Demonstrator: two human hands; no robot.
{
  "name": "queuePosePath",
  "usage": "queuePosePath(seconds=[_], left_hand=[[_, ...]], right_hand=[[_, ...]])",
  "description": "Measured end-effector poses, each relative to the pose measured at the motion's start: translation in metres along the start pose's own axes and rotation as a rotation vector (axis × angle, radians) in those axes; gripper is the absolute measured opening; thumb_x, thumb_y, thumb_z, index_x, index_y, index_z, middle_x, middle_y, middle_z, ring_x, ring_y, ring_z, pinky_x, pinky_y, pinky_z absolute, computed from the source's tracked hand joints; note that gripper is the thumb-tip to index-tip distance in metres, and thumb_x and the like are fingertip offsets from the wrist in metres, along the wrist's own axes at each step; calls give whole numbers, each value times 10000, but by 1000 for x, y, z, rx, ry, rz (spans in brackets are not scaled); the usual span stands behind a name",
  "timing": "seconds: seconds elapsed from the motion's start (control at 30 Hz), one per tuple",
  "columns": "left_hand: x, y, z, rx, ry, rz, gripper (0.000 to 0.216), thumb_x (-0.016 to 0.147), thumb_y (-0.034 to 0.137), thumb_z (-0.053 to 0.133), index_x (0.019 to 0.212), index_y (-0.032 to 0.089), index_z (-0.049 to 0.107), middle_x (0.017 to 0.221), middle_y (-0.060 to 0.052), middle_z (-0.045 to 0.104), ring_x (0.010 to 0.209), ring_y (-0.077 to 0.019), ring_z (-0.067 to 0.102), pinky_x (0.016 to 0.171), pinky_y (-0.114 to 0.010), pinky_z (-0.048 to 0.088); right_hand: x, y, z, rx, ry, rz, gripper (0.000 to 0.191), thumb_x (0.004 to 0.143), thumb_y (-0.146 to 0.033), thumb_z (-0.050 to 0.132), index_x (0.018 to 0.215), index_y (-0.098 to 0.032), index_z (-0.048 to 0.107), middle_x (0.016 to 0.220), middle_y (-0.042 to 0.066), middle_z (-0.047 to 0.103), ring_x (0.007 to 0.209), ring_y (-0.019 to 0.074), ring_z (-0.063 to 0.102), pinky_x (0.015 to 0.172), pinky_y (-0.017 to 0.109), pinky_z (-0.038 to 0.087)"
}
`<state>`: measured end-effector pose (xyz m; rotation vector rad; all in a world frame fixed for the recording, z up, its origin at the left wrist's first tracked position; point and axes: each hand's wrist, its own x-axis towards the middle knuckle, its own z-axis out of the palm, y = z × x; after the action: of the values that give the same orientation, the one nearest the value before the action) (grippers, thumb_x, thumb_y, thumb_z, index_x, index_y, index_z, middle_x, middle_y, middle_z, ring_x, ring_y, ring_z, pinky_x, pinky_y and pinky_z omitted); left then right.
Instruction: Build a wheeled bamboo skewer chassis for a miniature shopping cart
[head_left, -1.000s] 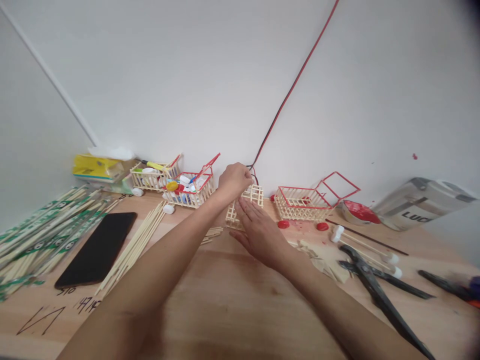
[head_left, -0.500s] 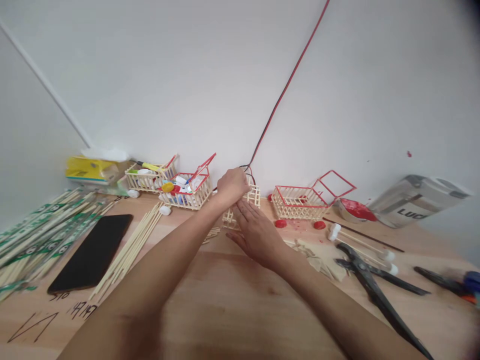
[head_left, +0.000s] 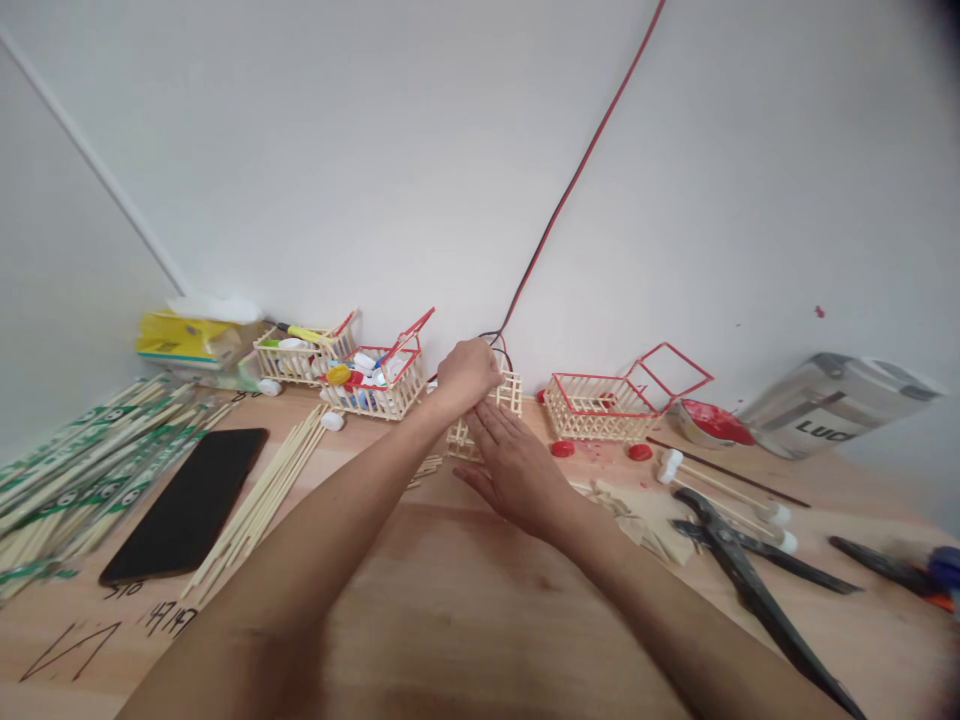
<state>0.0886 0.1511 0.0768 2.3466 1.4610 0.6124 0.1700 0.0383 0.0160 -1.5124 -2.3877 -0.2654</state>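
Gently is the way to handle this lattice frame (head_left: pixel 513 394): its thin sticks look easy to knock askew, so light, even pressure from the right hand (head_left: pixel 519 462) should brace it while the left hand (head_left: pixel 469 372) makes only small fingertip moves. The right hand lies flat, fingers straight and together, thumb apart, clasping nothing that shows. The left hand is curled, fingertips turned away, so whether it pinches a stick I cannot tell. The frame sits on the counter (head_left: pixel 465 620), behind the right hand's fingers and around the left hand's fingertips, partly hidden by both; short sticks (head_left: pixel 426 471) lie near its left side.
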Motion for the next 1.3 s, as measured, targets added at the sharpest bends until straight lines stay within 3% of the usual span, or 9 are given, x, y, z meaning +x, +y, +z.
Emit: queuePosePath(seconds=[0.27,0.57,0.87,1.3], left_hand=[[2,-10,2,-36,23,69,176,690,221,594,746,145,742,656,-63,673,623,-160,582,567,-240,395],[-25,-39,-13,-160,222,224,245,781,246,526,672,131,713,536,-6,580,559,-124,505,546,-243,305],[-42,-54,-22,-204,226,207,235,804,239,524,764,140,733,601,-19,649,590,-132,539,567,-238,333],[-47,-45,-27,-173,197,190,257,812,254,504,794,149,738,658,-29,685,631,-142,563,590,-237,358]], right_hand=[[0,0,1,-22,-2,-4,703,879,-420,521,1399,28,369,1451,254,336,1374,317,289,1133,471,267],[-1,0,-1,-10,3,5,641,912,-415,476,1385,11,401,1459,241,328,1373,305,299,1129,470,274],[3,1,-8,-1,1,31,598,933,-411,445,1370,-3,434,1443,217,380,1342,305,356,1116,459,300],[4,14,-13,27,91,46,529,928,-384,445,1344,-58,483,1420,205,423,1330,309,374,1099,508,304]])
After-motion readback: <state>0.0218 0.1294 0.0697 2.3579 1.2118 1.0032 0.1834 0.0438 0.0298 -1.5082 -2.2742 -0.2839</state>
